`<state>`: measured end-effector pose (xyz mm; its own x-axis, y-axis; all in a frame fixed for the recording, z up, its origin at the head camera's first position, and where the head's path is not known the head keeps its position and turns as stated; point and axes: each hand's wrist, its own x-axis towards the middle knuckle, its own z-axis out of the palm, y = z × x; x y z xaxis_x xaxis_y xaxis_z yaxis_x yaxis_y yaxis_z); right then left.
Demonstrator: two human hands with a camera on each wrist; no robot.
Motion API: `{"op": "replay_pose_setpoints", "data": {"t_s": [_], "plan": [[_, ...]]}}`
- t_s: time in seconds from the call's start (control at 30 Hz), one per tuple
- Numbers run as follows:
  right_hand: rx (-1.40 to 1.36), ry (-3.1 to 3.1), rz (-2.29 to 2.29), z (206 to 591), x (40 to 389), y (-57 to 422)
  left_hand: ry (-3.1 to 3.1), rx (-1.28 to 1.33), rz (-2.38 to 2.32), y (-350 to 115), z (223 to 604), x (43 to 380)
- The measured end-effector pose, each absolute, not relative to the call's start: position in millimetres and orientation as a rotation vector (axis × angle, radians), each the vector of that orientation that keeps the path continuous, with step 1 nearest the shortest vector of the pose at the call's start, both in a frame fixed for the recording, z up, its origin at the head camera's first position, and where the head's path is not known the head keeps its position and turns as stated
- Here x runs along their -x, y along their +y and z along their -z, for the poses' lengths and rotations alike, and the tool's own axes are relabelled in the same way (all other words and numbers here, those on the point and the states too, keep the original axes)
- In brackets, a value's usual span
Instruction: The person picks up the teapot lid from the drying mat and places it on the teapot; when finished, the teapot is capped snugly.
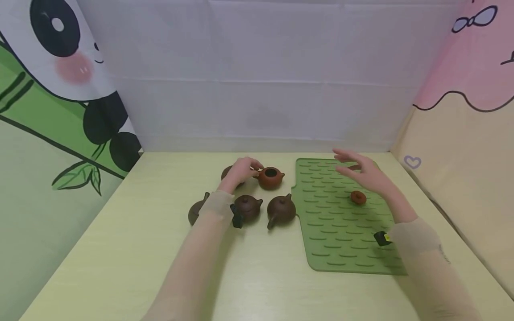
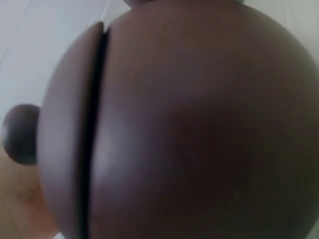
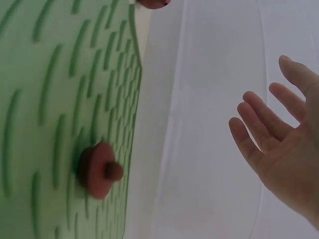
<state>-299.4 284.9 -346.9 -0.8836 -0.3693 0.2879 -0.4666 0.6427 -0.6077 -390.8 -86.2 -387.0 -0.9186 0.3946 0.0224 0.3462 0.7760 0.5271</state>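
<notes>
A reddish-brown teapot stands lidless on the table, its dark round mouth facing up. My left hand pinches it at the left side, where the handle is. A dark brown teapot fills the left wrist view, its lid and round knob toward the left; the fingers are mostly hidden there. On the green mat lies a reddish-brown lid, its knob showing in the right wrist view. Above the mat's far part hovers my right hand, fingers extended and apart, holding nothing.
Several dark brown teapots stand left of the mat: one teapot by its edge, another teapot beside the left wrist, others partly behind the left arm. The ridged green mat covers the right side. A white backdrop rises behind the table.
</notes>
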Motion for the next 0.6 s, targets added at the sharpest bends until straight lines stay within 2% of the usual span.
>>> {"op": "replay_pose_setpoints", "data": {"t_s": [0.6], "plan": [[-0.676,-2.796,-0.891,378,287,334,2.943,-0.568,-0.755,-86,392,396]]}}
